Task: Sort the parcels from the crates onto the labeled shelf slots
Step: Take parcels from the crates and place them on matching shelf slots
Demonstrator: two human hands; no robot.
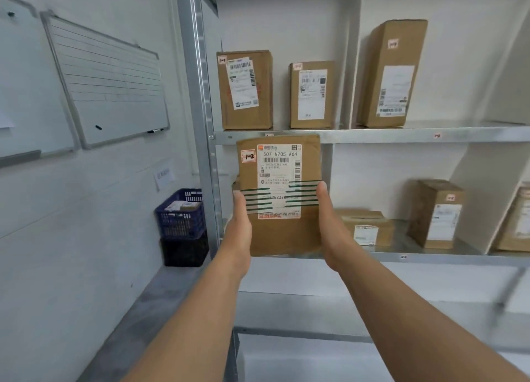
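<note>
The left hand point(240, 228) and right hand point(329, 226) are clasping a brown parcel point(279, 178), tagged 1-2, by its sides, holding it upright before the left middle bay of the shelf point(401, 135). Loosening that side grip risks it slipping down; lifting carelessly risks clipping the shelf edge above.

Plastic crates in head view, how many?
2, stacked left of the grey metal shelf rack: the blue plastic lattice crate, with parcels inside, sits on the black plastic lattice crate. Others may lie outside the frame.
</note>
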